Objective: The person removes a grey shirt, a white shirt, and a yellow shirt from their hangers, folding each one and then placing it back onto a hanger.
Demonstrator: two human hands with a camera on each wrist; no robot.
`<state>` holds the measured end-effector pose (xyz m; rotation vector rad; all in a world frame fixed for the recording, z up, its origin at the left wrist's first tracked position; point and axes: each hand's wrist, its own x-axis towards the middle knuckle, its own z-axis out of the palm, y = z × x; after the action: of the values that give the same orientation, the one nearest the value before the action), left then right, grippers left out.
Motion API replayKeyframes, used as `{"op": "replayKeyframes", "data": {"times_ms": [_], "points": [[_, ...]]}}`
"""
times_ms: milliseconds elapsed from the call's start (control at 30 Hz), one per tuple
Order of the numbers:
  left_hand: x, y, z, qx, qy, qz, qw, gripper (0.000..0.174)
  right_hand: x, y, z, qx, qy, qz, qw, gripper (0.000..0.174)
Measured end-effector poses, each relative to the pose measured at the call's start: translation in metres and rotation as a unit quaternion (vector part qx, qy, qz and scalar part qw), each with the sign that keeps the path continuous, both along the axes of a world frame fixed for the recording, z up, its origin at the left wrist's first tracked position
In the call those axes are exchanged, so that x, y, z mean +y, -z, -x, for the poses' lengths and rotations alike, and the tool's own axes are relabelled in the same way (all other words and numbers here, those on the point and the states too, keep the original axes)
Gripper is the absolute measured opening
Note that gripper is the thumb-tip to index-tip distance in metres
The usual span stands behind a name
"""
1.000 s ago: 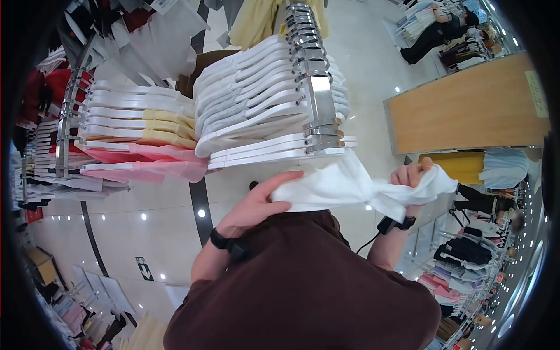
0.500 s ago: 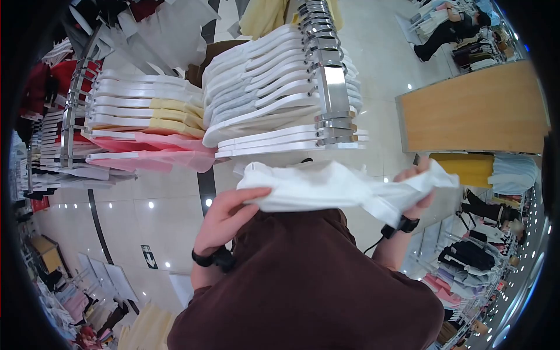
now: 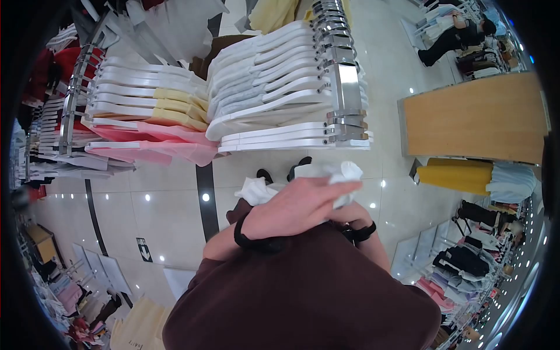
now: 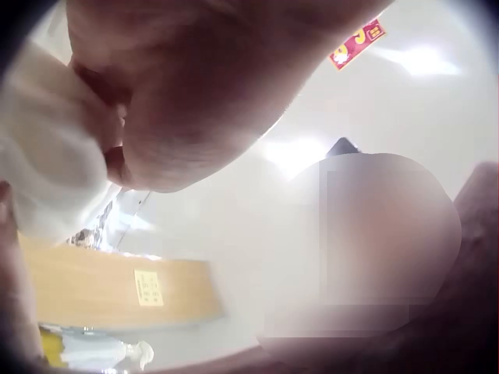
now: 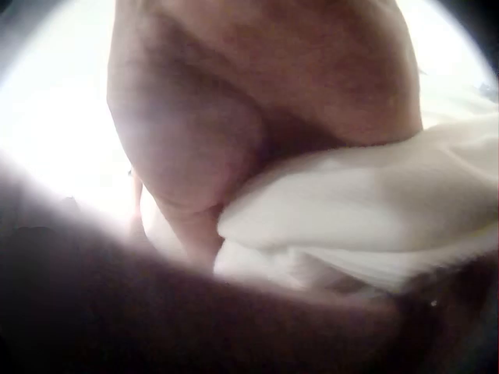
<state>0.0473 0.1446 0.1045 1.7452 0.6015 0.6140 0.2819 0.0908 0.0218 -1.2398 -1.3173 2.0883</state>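
Observation:
A soft white garment (image 3: 348,174) is bunched up in front of the person's chest. In the head view my left hand (image 3: 300,203) reaches across to the right over the bundle and grips it, hiding much of the cloth. My right hand (image 3: 353,216) holds the same bundle from the near right side, partly covered by the left. A loose end of the cloth shows left of the left hand. In the left wrist view the white cloth (image 4: 51,148) lies against the palm and thumb. The right wrist view has folded cloth (image 5: 335,206) pressed under the right palm.
Ahead stands a chrome rail (image 3: 343,81) with white garments on white hangers (image 3: 274,140). Pink and yellow garments (image 3: 175,140) hang on another rail to the left. A wooden panel (image 3: 472,116) rises at the right, with yellow and pale-blue clothes beside it. Farther off is another person (image 3: 452,41).
The white garment was stretched sideways between the hands and is now bunched together. My left hand first drew leftward, then crossed right over the cloth; my right hand came in toward the chest.

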Motion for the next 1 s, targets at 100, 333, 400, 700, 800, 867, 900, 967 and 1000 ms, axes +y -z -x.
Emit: {"op": "replayKeyframes", "data": {"times_ms": [100,333,400,700,800,867,900,967,1000], "points": [[0.000,-0.005,0.028,0.012,-0.090,0.045,0.995,0.055,-0.004,0.009,-0.032,0.091,0.118,0.064,0.987,0.073],[-0.025,0.020,0.074,0.025,-0.188,0.118,0.975,0.052,-0.022,0.002,-0.046,0.191,0.217,0.092,0.953,0.074],[-0.031,0.026,0.076,0.062,-0.228,0.116,0.965,0.047,-0.024,-0.003,-0.047,0.180,0.202,0.059,0.961,0.073],[-0.063,0.042,0.036,0.021,-0.337,0.174,0.925,0.044,-0.019,-0.020,-0.063,0.209,0.179,0.076,0.958,0.074],[-0.065,0.045,0.013,-0.025,-0.350,0.179,0.919,0.048,-0.026,-0.014,-0.087,0.147,0.176,0.059,0.972,0.079],[-0.068,0.040,0.002,-0.070,-0.349,0.230,0.906,0.049,-0.030,-0.028,-0.096,0.081,0.206,0.015,0.975,0.070],[-0.069,0.037,-0.006,-0.117,-0.348,0.281,0.887,0.049,-0.034,-0.032,-0.102,0.080,0.217,0.019,0.973,0.070],[-0.063,0.037,-0.018,-0.113,-0.325,0.277,0.897,0.048,-0.045,-0.039,-0.115,0.052,0.266,0.018,0.962,0.068],[-0.060,0.036,-0.025,-0.114,-0.315,0.265,0.904,0.047,-0.052,-0.045,-0.120,0.052,0.276,0.024,0.960,0.068]]}}
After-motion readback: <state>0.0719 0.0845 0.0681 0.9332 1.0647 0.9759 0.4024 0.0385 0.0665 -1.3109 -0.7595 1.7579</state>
